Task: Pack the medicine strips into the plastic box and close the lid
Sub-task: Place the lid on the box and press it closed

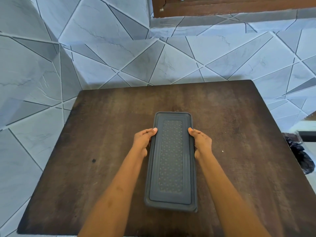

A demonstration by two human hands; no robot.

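Two bare forearms come in from the bottom edge, reaching forward over the dark wooden desk [106,127]. Between them lies the grey plastic box [171,161], long axis running away from the person, resting flat on the desk near its middle. The lid [171,151] sits on top, textured panel facing up, and looks seated all round; no medicine strips visible.

Left hand [143,142] grips the box's left long edge at its far half, thumb on top of the lid rim, fingers curled down the side. Right hand [201,142] mirrors it on the right long edge, thumb tip on the rim, fingers wrapped under out of sight. Both hands closed around the box, which sits directly between them.

Right of the desk, a black plastic bag [301,156] on the floor. Beyond the desk, grey geometric tiles [119,48], then a brown wooden frame [222,7] at top.
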